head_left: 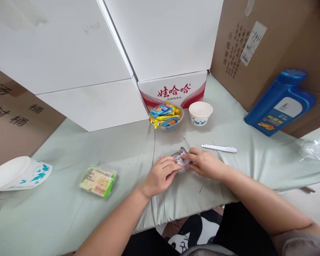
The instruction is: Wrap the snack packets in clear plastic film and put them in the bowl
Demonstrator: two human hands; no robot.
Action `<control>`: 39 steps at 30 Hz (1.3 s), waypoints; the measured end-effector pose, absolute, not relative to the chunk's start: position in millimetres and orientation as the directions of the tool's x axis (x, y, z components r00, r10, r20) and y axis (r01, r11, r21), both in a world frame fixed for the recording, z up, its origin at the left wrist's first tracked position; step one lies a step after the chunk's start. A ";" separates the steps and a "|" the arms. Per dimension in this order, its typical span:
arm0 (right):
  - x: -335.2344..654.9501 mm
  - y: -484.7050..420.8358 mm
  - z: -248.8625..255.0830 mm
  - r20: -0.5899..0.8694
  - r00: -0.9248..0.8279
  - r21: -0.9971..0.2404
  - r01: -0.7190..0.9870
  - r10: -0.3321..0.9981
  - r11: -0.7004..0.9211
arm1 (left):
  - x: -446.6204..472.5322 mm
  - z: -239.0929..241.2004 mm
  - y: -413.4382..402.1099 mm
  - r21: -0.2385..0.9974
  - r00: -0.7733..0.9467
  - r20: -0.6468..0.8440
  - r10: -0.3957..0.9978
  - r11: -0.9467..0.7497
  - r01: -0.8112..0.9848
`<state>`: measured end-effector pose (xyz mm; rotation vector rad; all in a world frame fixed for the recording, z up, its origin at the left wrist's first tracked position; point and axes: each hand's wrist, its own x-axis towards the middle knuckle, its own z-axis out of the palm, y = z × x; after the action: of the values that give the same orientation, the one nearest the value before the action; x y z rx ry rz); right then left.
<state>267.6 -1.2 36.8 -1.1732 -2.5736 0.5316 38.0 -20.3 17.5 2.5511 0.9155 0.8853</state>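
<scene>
Near the table's front edge, both hands hold a small clear plastic packet (pixel 179 154) with dark, speckled contents. My left hand (pixel 161 174) grips its near left side, thumb and fingers pressed together. From the other side, my right hand (pixel 206 163) pinches the packet's right part with bent fingers. The fingers hide some of the packet, so its exact contents are unclear. Just beyond my right hand lies a slim white utility knife (pixel 220 148). Behind the packet stand a clear bowl (pixel 180 122) of blue and yellow wrapped snacks (pixel 164 113) and a white paper bowl (pixel 200 113).
A wrapped packet of crackers (pixel 98 180) lies at the left, near a larger paper bowl (pixel 29 174). White boxes (pixel 173 39) wall off the back. A blue bottle (pixel 280 103) leans by a cardboard box (pixel 245 46) at the right, near crumpled clear plastic (pixel 316 148).
</scene>
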 end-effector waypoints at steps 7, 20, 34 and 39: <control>291.4 19.8 37.3 0.153 -0.189 -0.476 0.846 0.970 0.240 | 11.6 15.5 -6.0 0.370 0.281 0.626 0.728 -0.594 0.714; 298.1 16.1 43.6 0.605 -0.255 -0.427 0.696 0.754 0.578 | 14.4 21.9 -20.5 0.230 0.321 0.777 0.541 -0.719 0.656; 299.6 27.0 35.9 0.355 -0.488 -0.251 0.772 0.797 0.584 | 16.2 11.5 -5.6 0.101 0.350 0.572 0.742 -0.487 0.867; 295.5 21.1 35.4 0.467 -0.527 -0.357 0.622 0.710 0.697 | 23.7 24.7 -16.8 0.101 0.440 0.675 0.592 -0.664 0.741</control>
<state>295.5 21.1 35.4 -1.0144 -2.3108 0.1945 23.7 -16.8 24.7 2.8384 1.3347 1.1846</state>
